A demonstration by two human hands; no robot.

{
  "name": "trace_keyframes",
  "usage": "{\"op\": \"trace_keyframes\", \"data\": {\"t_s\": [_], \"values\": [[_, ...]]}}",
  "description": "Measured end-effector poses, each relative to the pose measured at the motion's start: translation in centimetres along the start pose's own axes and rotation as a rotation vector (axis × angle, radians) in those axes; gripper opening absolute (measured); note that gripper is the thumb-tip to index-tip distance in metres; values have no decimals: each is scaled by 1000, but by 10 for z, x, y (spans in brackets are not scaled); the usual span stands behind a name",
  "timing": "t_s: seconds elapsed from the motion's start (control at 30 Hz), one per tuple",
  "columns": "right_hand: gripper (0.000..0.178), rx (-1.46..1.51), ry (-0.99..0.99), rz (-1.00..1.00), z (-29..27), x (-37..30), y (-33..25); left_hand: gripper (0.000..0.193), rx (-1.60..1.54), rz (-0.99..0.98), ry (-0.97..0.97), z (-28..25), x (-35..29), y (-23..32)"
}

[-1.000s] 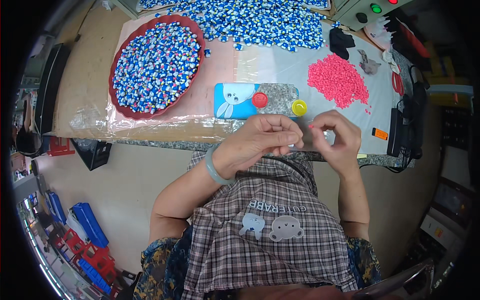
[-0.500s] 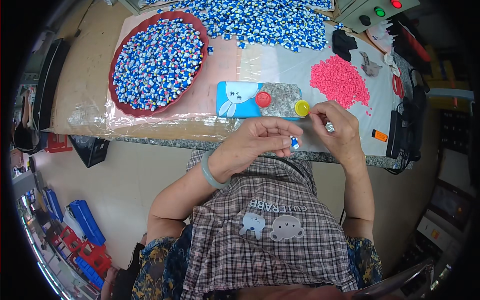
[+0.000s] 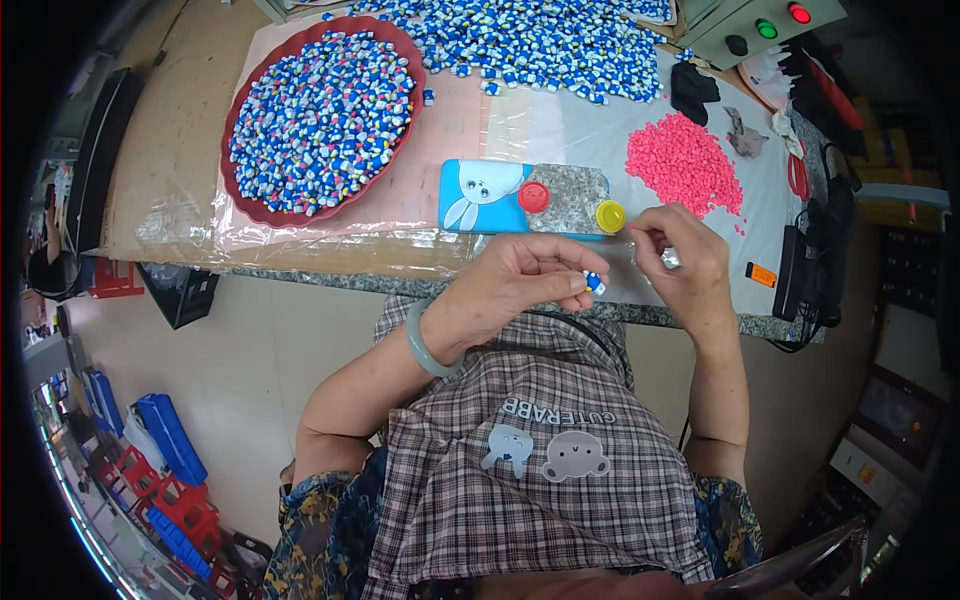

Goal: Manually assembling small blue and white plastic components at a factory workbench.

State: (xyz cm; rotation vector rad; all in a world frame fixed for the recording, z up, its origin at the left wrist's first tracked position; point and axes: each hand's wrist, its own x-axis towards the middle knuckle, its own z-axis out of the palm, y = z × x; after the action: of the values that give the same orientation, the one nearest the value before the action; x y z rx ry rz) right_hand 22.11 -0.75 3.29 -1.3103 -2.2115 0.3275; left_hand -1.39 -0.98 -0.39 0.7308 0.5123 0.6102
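My left hand (image 3: 500, 285), with a pale bangle on its wrist, pinches a small blue-and-white moulded piece (image 3: 595, 283) between thumb and fingers. To its right, my right hand (image 3: 692, 262) is closed in a pinch; what its fingertips hold, if anything, is too small to make out. Just left of those fingertips sits a shallow yellow cap (image 3: 611, 216) on the corner of a grey speckled pad (image 3: 570, 188). A red cap (image 3: 533, 197) rests at the pad's left edge. Beneath the pad lies a blue rectangular case (image 3: 508, 217) with a white rabbit picture.
A red scalloped tray (image 3: 232, 190) full of blue-and-white pieces stands at the left. More such pieces (image 3: 540, 45) are heaped at the back. Small pink bits (image 3: 685, 165) are piled at the right, near a black cloth (image 3: 692, 92) and a box with lit buttons (image 3: 750, 35).
My right fingertips have drawn slightly away from the yellow cap's edge. The blue-and-white piece has turned a little in my left fingers. The whole view has shifted slightly.
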Motion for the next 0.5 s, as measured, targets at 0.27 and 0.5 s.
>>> {"op": "trace_keyframes", "data": {"t_s": [0.27,0.5], "values": [[7,791,6,527,-10,-12,-12,22,34,81,65,7,3,0],[6,912,26,511,-8,-18,-24,22,127,152,119,13,5,-2]]}}
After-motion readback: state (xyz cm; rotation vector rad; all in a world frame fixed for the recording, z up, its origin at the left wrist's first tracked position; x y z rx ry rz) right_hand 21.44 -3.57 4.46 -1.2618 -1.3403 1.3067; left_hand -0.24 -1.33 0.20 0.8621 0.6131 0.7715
